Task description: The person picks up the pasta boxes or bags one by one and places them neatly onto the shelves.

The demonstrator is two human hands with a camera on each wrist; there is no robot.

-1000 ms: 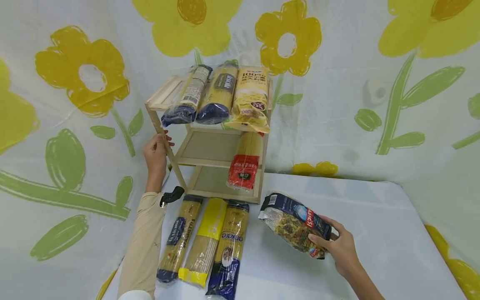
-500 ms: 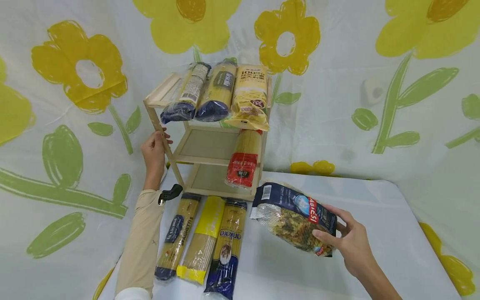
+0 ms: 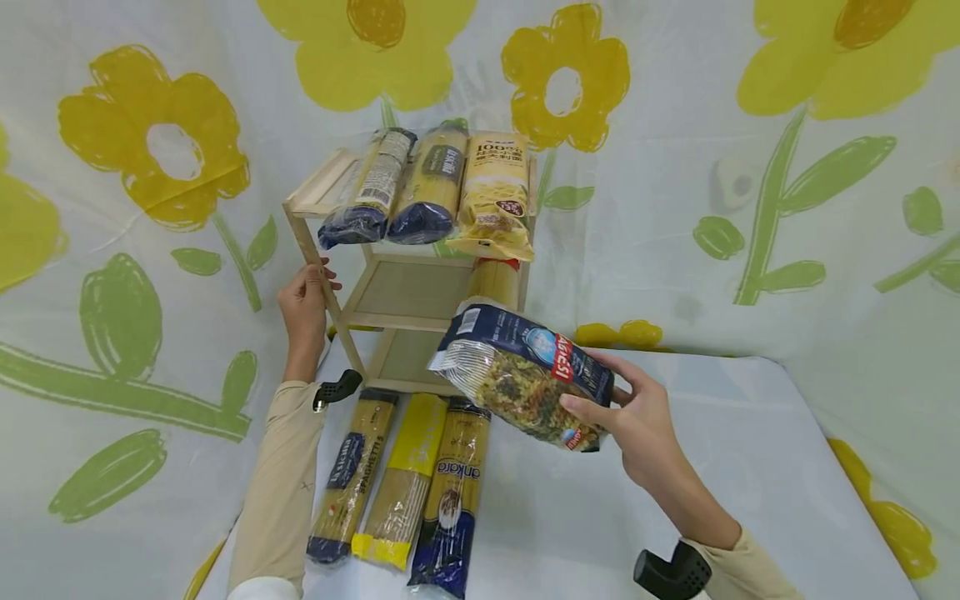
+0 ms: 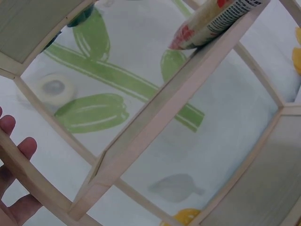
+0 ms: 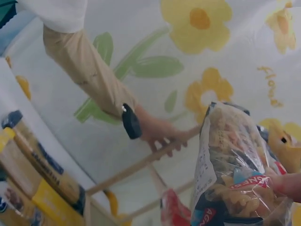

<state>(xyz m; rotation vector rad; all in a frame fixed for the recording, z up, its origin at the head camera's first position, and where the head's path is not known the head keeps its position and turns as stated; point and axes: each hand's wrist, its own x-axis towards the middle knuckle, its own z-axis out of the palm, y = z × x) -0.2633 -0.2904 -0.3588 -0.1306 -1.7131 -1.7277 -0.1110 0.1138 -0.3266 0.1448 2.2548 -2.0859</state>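
Observation:
My left hand (image 3: pixel 302 307) grips the left post of a wooden three-tier shelf rack (image 3: pixel 408 289); in the left wrist view its fingers (image 4: pixel 28 147) curl at the wooden post (image 4: pixel 30 181). In my right hand (image 3: pixel 636 410) is a dark blue Agnesi pasta bag (image 3: pixel 525 377), pinched at its right end between thumb and fingers. The bag is tilted and overlaps the front right of the rack in the head view. It hides most of a red-labelled spaghetti pack (image 3: pixel 493 282) on the middle tier. The right wrist view shows the bag's clear front (image 5: pixel 235 155) and curly pasta inside.
On the top tier lie two blue-ended spaghetti packs (image 3: pixel 426 187) and a yellow pasta bag (image 3: pixel 495 196). Before the rack, a La Sicilia spaghetti pack (image 3: pixel 352 475), a yellow-banded pack (image 3: pixel 405 479) and an Ankara pack (image 3: pixel 452 500) lie side by side on the white table (image 3: pixel 570 517).
My right hand has carried the pasta bag left and up, from over the table to the rack's front, where it now covers the red-labelled pack. My left hand stays on the post.

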